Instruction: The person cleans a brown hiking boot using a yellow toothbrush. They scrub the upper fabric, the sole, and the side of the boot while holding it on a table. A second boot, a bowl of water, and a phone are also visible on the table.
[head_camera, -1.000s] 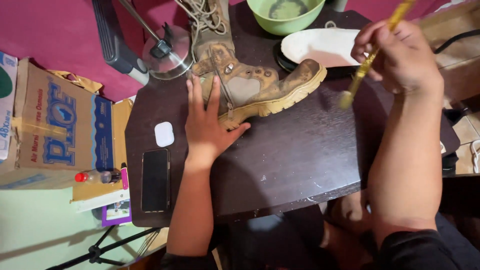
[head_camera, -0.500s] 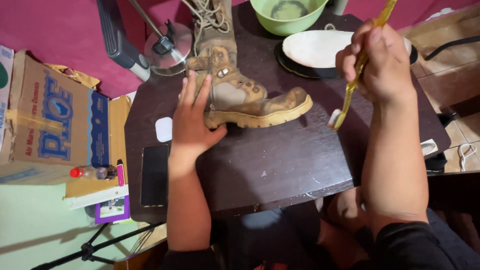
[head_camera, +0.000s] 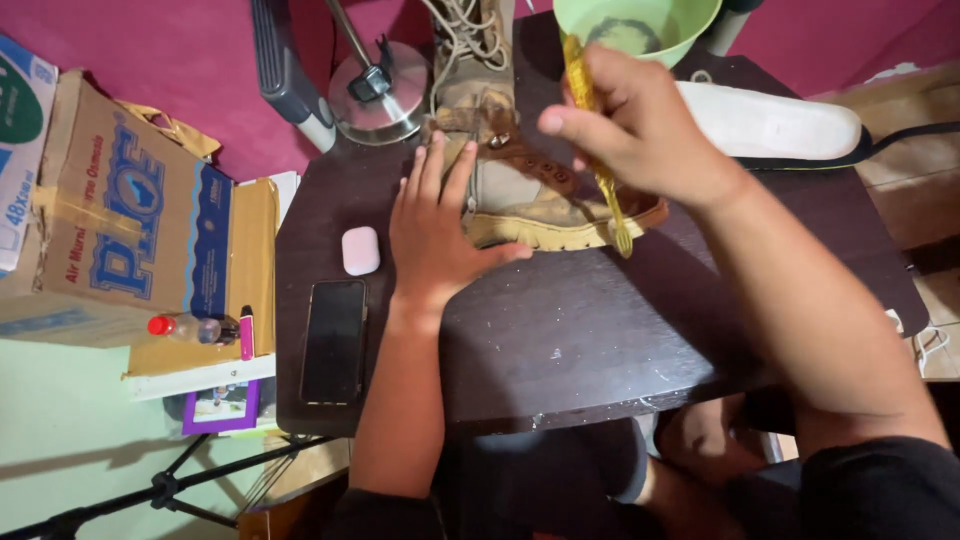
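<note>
A tan lace-up boot (head_camera: 520, 185) lies on its side on the dark wooden table (head_camera: 580, 340), its sole toward me. My left hand (head_camera: 435, 225) rests flat against the boot's heel end, fingers spread. My right hand (head_camera: 640, 125) is over the boot's upper and grips a yellow brush (head_camera: 600, 160) by its handle, with the bristle end pointing down near the sole's edge.
A green bowl (head_camera: 640, 20) stands at the table's far edge, with a white insole (head_camera: 770, 125) to its right. A phone (head_camera: 335, 340) and a small white case (head_camera: 360, 250) lie left of my arm. Cardboard boxes (head_camera: 140, 220) stand at left. A lamp base (head_camera: 375, 95) is behind the boot.
My right hand has swung left with the brush, from beside the boot's toe to over its upper. The left hand stays on the boot. The view has shifted closer.
</note>
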